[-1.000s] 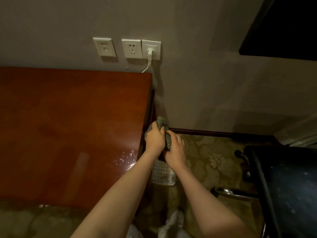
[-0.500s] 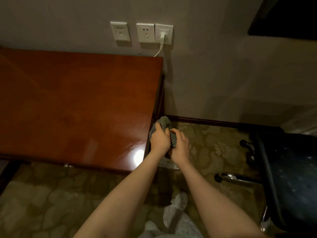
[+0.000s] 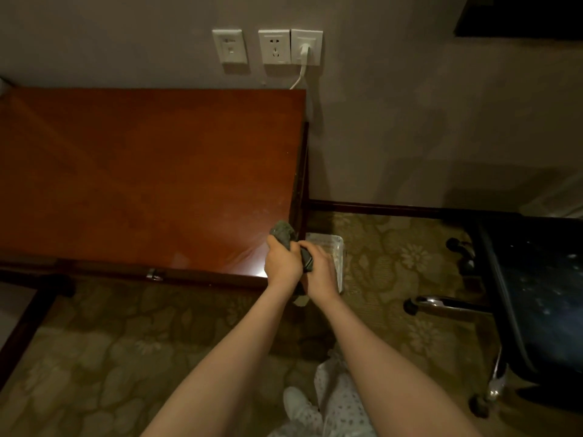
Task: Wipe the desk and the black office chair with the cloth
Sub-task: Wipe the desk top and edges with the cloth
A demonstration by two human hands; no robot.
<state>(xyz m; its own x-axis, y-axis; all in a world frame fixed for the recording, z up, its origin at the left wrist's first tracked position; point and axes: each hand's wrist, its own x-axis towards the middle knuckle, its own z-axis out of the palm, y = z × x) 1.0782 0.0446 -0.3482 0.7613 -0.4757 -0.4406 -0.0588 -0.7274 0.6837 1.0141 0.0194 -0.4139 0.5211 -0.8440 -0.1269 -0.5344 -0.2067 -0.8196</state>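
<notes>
Two hands meet at the near right corner of the desk (image 3: 142, 171) in the head view, both wrapped round the same cloth (image 3: 283, 231). The left hand (image 3: 282, 264) makes a fist round the grey-green bundle, with the cloth's rounded top sticking up above the knuckles and lying over the desk's right edge. The right hand (image 3: 323, 272) sits just beside it, touching it, its fingers curled over a darker fold of the cloth between the two hands. Whether the cloth presses on the wood or hangs just off it, I cannot tell.

The desk top is glossy red-brown wood, its back edge against the wall. A bright spot of glare (image 3: 259, 272) shines at the near right corner, and a small metal fitting (image 3: 153, 274) shows on the front edge.

On the patterned carpet (image 3: 126, 357), close against the desk's right side, lies a pale tray (image 3: 336, 244) – the right hand covers part of it. The black office chair (image 3: 542, 279) stands well apart at the right, its dark surface flecked with pale specks and a chrome leg (image 3: 441, 302) with castors reaching toward the desk.

Three white wall plates (image 3: 274, 47) sit above the desk's far right corner – the rightmost holds a plug (image 3: 304, 52) with a white cable dropping behind the desk. Patterned trousers (image 3: 340, 405) show at the bottom.
</notes>
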